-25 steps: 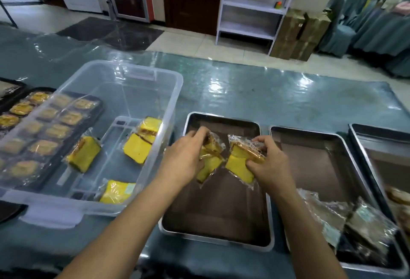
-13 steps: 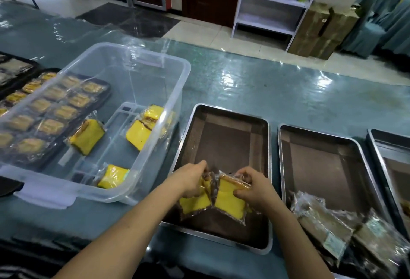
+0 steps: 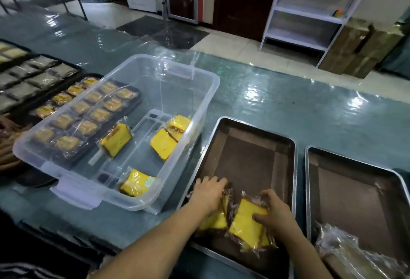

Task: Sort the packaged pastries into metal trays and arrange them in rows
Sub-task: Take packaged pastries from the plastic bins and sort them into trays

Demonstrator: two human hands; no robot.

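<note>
- While both hands work in the near end of the middle metal tray [image 3: 295, 167], the left hand [image 3: 208, 192] lies flat, fingers straight, on one yellow packaged pastry [image 3: 214, 221].
- Right hand [image 3: 274, 210] curls its grip round a second yellow pastry [image 3: 246, 227], just beside the first.
- Four more yellow pastries lie in the clear plastic bin [image 3: 197, 92] on the tabletop [image 3: 288, 105].

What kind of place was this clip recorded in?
Probably a bakery or catering packing room: a long table under glossy teal plastic sheeting, rectangular metal baking trays taking wrapped yellow cake slices, and a clear plastic storage bin holding more.
</note>
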